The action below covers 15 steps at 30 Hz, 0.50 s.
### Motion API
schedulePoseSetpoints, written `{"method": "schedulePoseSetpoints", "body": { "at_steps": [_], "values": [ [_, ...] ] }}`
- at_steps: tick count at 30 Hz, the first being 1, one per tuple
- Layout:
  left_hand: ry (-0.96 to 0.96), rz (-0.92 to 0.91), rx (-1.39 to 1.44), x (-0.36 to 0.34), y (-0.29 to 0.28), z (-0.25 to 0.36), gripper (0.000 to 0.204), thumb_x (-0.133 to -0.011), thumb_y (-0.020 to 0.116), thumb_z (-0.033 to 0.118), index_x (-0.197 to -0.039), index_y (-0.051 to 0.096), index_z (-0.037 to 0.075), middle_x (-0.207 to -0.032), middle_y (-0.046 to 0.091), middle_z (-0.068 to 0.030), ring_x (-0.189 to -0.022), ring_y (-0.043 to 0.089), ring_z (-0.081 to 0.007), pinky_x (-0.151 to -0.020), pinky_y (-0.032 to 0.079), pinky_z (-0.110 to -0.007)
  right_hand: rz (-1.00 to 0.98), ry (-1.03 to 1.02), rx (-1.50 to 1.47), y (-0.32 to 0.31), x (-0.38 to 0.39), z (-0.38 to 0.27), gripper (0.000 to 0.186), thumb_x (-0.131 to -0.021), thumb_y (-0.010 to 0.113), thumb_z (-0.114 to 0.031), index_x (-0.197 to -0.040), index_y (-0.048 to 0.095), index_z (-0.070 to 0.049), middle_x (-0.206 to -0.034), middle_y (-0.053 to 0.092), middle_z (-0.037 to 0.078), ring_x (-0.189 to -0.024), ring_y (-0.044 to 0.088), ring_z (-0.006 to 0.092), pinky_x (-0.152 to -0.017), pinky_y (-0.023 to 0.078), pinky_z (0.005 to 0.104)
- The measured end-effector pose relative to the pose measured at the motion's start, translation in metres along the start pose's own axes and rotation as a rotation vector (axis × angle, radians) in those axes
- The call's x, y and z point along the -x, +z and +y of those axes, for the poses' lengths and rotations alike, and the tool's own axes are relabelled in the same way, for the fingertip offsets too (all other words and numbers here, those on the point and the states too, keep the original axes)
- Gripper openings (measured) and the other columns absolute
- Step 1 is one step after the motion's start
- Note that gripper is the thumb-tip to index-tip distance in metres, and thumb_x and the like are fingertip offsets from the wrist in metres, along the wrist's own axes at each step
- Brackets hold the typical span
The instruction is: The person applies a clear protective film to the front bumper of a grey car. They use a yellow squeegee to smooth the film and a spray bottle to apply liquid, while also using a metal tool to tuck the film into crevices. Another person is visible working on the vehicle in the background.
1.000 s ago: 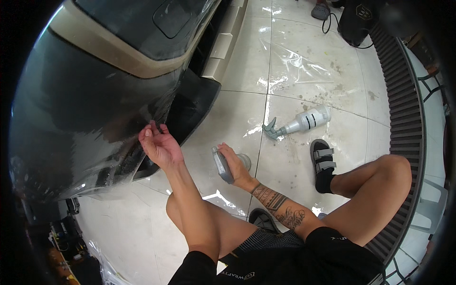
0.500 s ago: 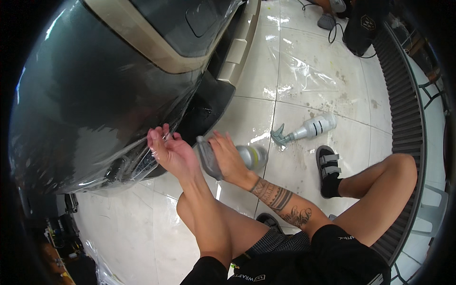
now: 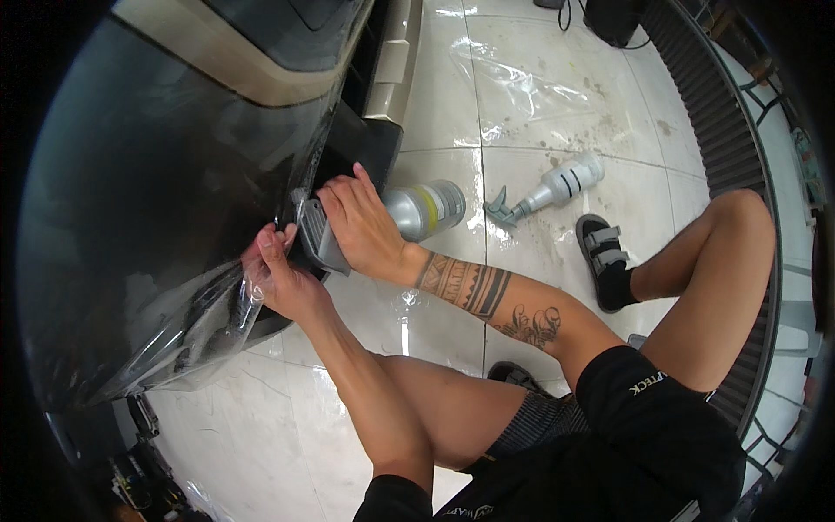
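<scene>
So the tiled floor (image 3: 226,426) opens out right of the dark car body (image 3: 156,183), with decent elbow room around there. Clear film (image 3: 196,335) hangs loose past the panel's lower edge. A silver-grey spray bottle (image 3: 424,210) is tipped sideways just beside that edge, its head gripped by the right hand (image 3: 364,228). Second sprayer (image 3: 567,181) lies on the tiles, well apart. Left hand's (image 3: 283,274) fingers are pinching the film edge.

Clear film (image 3: 228,304) creased; silver spray bottle (image 3: 416,211) beside.
</scene>
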<state>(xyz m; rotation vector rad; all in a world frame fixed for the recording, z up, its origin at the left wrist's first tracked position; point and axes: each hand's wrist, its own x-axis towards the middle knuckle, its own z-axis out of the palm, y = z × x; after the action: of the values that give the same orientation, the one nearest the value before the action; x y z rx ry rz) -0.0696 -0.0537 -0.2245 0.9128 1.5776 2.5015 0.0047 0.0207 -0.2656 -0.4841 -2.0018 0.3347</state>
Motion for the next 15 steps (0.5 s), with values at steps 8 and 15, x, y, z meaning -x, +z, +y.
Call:
{"method": "schedulePoseSetpoints", "body": {
  "at_steps": [8, 15],
  "values": [
    [0.007, -0.066, 0.133, 0.003, -0.008, -0.007, 0.020, -0.091, 0.059, 0.015, -0.092, 0.054, -0.004, -0.087, 0.062, -0.0137, -0.071, 0.061, -0.0134, -0.073, 0.054, -0.027, 0.019, -0.090, 0.005, -0.014, -0.006, 0.002, 0.037, -0.075, 0.050, -0.007, -0.109, 0.047, 0.008, -0.101, 0.049, 0.020, -0.096, 0.048, 0.0357, -0.095, 0.035, 0.0495],
    [0.013, -0.108, 0.127, 0.002, -0.007, -0.001, 0.018, -0.091, 0.059, 0.015, -0.091, 0.055, -0.003, -0.086, 0.062, -0.0122, -0.069, 0.061, -0.0121, -0.070, 0.055, -0.026, -0.056, -0.049, -0.047, -0.032, -0.018, 0.007, 0.035, -0.070, 0.053, -0.004, -0.103, 0.049, 0.006, -0.094, 0.050, 0.019, -0.086, 0.048, 0.0335, -0.076, 0.040, 0.0404]
  ]
}}
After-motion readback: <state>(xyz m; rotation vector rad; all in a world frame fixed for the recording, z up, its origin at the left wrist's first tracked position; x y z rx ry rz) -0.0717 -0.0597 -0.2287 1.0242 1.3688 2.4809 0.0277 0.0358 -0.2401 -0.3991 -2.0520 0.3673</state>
